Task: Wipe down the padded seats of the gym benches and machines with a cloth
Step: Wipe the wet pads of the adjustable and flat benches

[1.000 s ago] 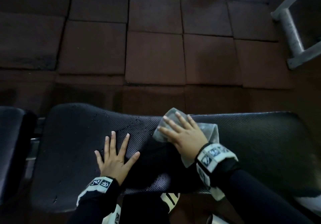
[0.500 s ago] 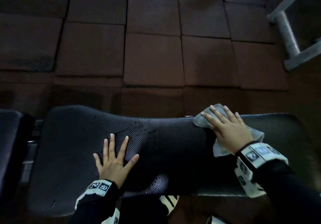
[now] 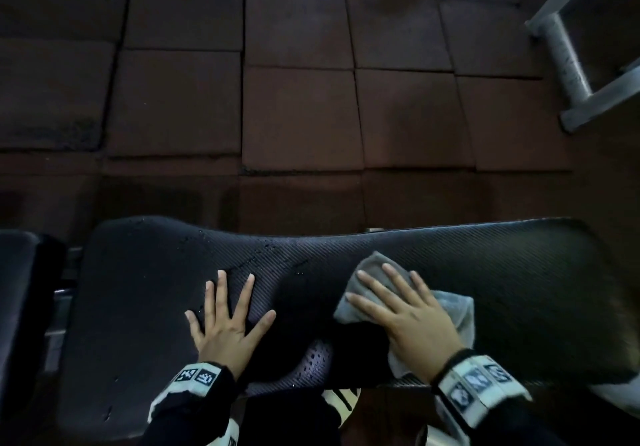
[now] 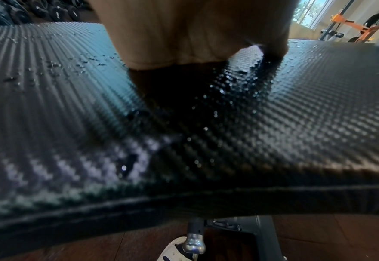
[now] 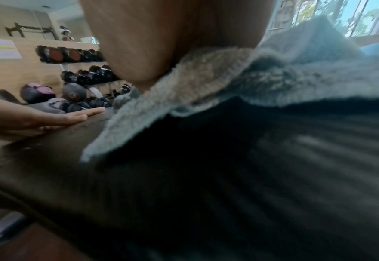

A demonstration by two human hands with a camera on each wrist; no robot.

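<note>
A black textured bench pad (image 3: 519, 272) runs across the lower part of the head view, with water droplets (image 4: 217, 98) on its surface. My right hand (image 3: 405, 310) lies flat with straight fingers on a grey cloth (image 3: 453, 307), pressing it onto the pad's middle. The cloth (image 5: 228, 84) bunches under the palm in the right wrist view. My left hand (image 3: 228, 321) rests flat on the pad with fingers spread, to the left of the cloth and holding nothing. The same hand (image 5: 50, 120) shows at the left of the right wrist view.
Dark red rubber floor tiles (image 3: 298, 110) lie beyond the bench. A grey metal machine frame (image 3: 568, 61) stands at the upper right. Another black pad (image 3: 17, 290) sits at the far left. Dumbbell racks (image 5: 83, 70) line a wall. A white shoe (image 4: 175, 250) is under the bench.
My right hand slid the cloth right along the pad, then back left toward the middle. The left hand stayed flat in place.
</note>
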